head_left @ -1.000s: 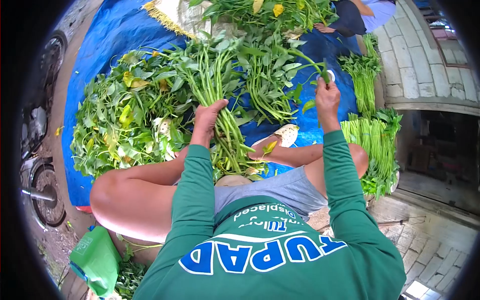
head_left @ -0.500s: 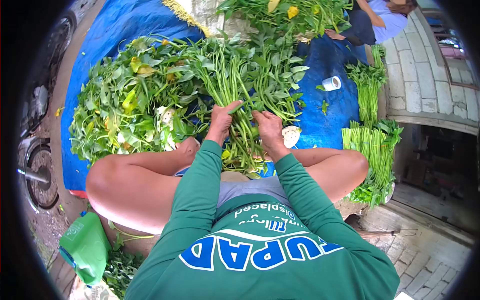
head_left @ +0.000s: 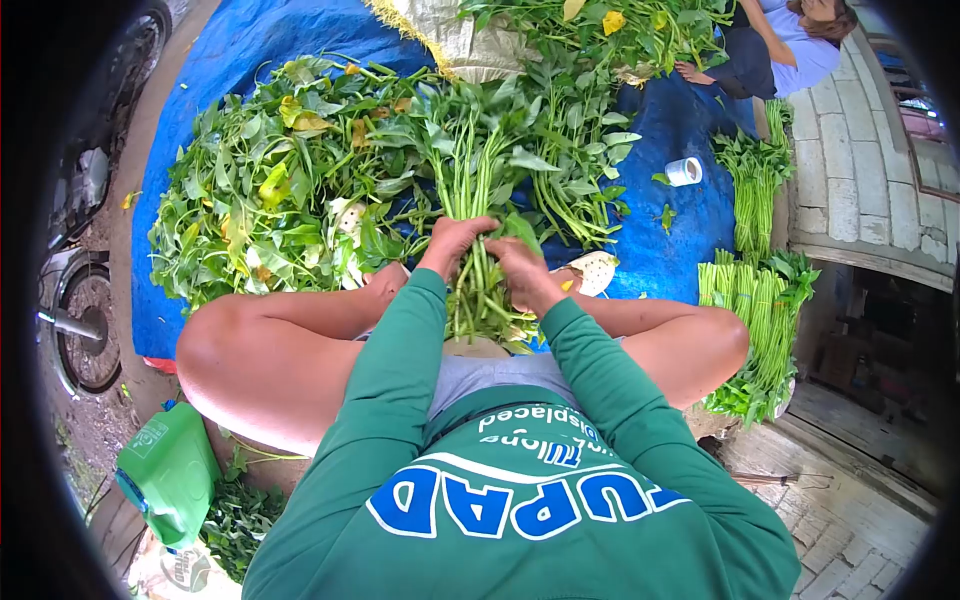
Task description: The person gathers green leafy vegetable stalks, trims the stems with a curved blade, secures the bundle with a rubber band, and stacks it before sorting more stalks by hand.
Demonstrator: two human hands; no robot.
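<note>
A bunch of long green stems with leaves (head_left: 474, 175) stands out between my hands, its leafy tops pointing away from me and its cut ends toward my lap. My left hand (head_left: 455, 243) is wrapped round the stems at mid-length. Right beside it, my right hand (head_left: 518, 268) has its fingers closed against the same bunch on the right side. A large loose heap of leafy greens (head_left: 270, 190) with some yellow leaves lies to the left. Further loose stems (head_left: 575, 195) lie just beyond my right hand, on the blue tarp (head_left: 665, 130).
A white roll (head_left: 684, 172) rests on the tarp at the right. Tied bundles of greens (head_left: 745, 300) line the tarp's right edge. Another person (head_left: 790, 50) sits at the top right. A green jug (head_left: 170, 470) stands at the lower left, and a wheel (head_left: 88, 320) shows at the far left.
My right hand has come from the tarp's right side to the bunch, leaving the white roll behind. Both hands now meet on the stems, which have turned more upright in view.
</note>
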